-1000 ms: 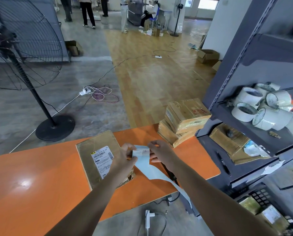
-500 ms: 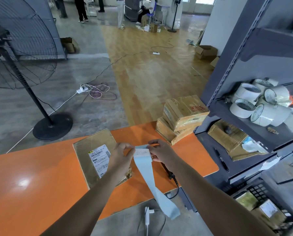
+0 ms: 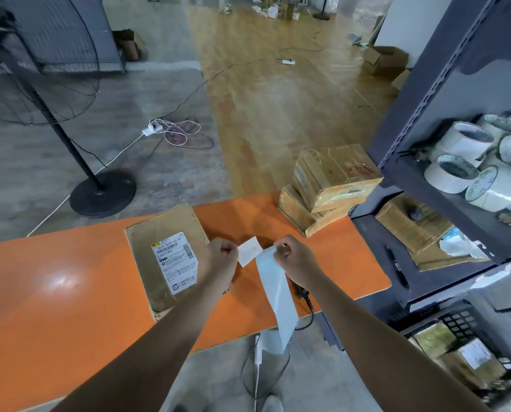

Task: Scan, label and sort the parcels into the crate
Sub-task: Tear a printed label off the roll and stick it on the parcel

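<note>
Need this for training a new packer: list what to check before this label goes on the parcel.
1. Grip on the label: ok, the left hand pinches its edge.
2. Is the label free of the backing strip: cannot tell; they meet by the right hand, which pinches the strip.
3. Is the parcel flat on the table: ok.
4. Bare cardboard beside its shipping label: ok.
5. Room in the crate: cannot tell; only partly in view.
</note>
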`<state>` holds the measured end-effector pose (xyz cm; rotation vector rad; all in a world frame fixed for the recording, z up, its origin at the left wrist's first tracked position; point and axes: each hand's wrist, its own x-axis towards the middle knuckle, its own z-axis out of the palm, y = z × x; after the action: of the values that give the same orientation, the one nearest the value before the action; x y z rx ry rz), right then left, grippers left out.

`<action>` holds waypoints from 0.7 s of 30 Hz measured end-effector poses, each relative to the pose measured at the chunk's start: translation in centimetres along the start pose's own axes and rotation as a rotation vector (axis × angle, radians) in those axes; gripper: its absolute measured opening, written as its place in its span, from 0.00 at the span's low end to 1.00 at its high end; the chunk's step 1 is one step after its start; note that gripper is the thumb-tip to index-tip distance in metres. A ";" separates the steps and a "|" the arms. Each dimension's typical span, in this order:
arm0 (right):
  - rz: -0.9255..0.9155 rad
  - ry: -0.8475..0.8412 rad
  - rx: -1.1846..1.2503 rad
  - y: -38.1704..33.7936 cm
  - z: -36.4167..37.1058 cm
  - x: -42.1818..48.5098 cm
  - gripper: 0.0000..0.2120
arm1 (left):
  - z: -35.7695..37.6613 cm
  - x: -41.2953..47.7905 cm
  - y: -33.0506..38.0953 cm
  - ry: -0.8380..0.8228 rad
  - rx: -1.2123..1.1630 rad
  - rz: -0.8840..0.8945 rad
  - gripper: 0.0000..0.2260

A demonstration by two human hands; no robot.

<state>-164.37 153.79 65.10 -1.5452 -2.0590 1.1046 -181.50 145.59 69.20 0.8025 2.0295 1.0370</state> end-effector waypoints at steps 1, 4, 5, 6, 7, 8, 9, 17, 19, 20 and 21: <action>-0.021 -0.002 -0.031 0.5 0.6 0.3 0.08 | 0.1 0.2 0.0 0.005 0.021 -0.011 0.08; -0.050 -0.033 -0.069 1.5 2.4 1.1 0.09 | 0.1 1.0 -0.2 -0.014 0.090 -0.037 0.07; -0.046 -0.054 -0.073 2.0 3.1 1.4 0.09 | 0.1 1.2 -0.4 -0.018 0.106 -0.049 0.07; -0.038 -0.075 -0.072 2.2 3.7 1.5 0.09 | 0.1 1.4 -0.5 -0.018 0.113 -0.059 0.07; -0.021 -0.091 -0.063 2.4 4.3 1.6 0.08 | 0.0 1.4 -0.6 -0.013 0.116 -0.064 0.07; -0.002 -0.100 -0.046 2.5 4.7 1.7 0.08 | 0.0 1.5 -0.8 -0.007 0.115 -0.065 0.08; 0.015 -0.104 -0.028 2.5 5.2 1.8 0.09 | 0.0 1.5 -1.0 -0.002 0.114 -0.065 0.08; 0.130 -0.187 0.062 1.1 6.3 2.1 0.14 | -1.4 1.1 -2.2 0.007 0.054 -0.102 0.08; 0.148 -0.224 0.090 1.0 6.4 2.2 0.15 | -1.9 1.0 -2.4 0.010 0.039 -0.097 0.08; 0.160 -0.235 0.110 1.1 6.5 2.2 0.14 | -2.2 0.9 -2.4 0.011 0.029 -0.098 0.08; 0.174 -0.238 0.132 1.0 6.5 2.1 0.13 | -2.5 0.8 -2.5 0.012 0.029 -0.101 0.08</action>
<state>-168.74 153.34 59.80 -1.6178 -1.9778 1.5235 -184.47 143.96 67.89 0.7023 2.0768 0.9597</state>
